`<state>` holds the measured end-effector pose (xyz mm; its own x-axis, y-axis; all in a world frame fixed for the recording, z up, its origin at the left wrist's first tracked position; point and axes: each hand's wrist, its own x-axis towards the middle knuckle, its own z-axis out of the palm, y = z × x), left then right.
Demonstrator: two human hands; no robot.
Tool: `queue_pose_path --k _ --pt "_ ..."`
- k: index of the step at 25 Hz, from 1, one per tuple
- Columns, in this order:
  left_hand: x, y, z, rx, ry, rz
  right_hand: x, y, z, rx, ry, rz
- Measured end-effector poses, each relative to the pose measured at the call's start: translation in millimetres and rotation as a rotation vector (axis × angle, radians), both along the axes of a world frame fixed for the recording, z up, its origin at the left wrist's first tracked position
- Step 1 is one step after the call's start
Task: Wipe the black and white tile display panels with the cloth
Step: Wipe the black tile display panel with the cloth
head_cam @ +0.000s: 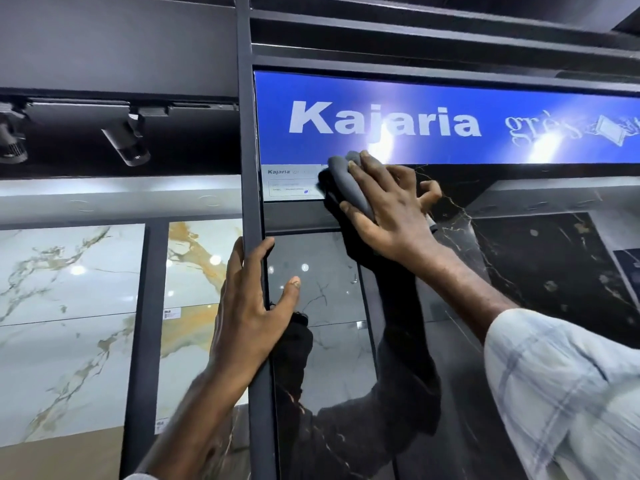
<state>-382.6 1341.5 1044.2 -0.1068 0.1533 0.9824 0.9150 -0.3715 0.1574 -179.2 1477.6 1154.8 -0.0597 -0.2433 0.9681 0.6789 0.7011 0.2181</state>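
My right hand (388, 206) presses a grey cloth (348, 183) against the top of the glossy black tile panel (554, 271), just under the blue Kajaria sign (450, 98). Its fingers are spread over the cloth, which bulges out between them. My left hand (249, 306) grips the dark metal frame post (251, 150) at the panel's left edge, fingers wrapped behind it and thumb lying on the black glossy surface. The black panel reflects both arms and white tiles.
White marble-look tile panels (62, 306) with gold veins stand to the left, behind the post. A small white label (292, 183) sits at the black panel's top left corner. Black track spotlights (126, 143) hang at upper left.
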Motion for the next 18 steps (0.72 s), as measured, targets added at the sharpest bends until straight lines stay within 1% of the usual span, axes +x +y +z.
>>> queue_pose_path --k 1,4,5,8,9,11,12,13,15,16,18 --pt "-1 0 0 0.010 0.008 -0.004 12 6 5 -0.007 0.017 0.002" --pt "0 1 0 -0.001 0.001 -0.009 24 5 25 -0.218 0.130 0.032" --pt "0 1 0 -0.004 -0.006 -0.010 18 2 22 -0.205 0.127 0.014" --pt "-1 1 1 -0.001 -0.006 0.002 13 5 -3 0.004 0.008 -0.024" --pt "-1 1 0 -0.002 -0.006 -0.001 22 9 -2 -0.011 0.014 -0.009" --pt "1 0 0 -0.005 -0.009 -0.010 29 7 12 -0.198 0.115 0.065" --pt "1 0 0 -0.005 -0.012 -0.011 24 2 18 -0.265 0.152 0.055" --pt "2 -1 0 -0.006 -0.014 -0.012 16 -2 17 -0.245 0.139 0.005" --pt "1 -2 -1 -0.012 -0.012 -0.005 3 -6 1 -0.067 0.003 -0.048" --pt "0 -1 -2 -0.013 -0.006 0.002 6 -4 -6 -0.020 -0.033 -0.046" --pt "-2 1 -5 -0.007 0.007 -0.005 17 4 -22 -0.040 0.031 -0.015"
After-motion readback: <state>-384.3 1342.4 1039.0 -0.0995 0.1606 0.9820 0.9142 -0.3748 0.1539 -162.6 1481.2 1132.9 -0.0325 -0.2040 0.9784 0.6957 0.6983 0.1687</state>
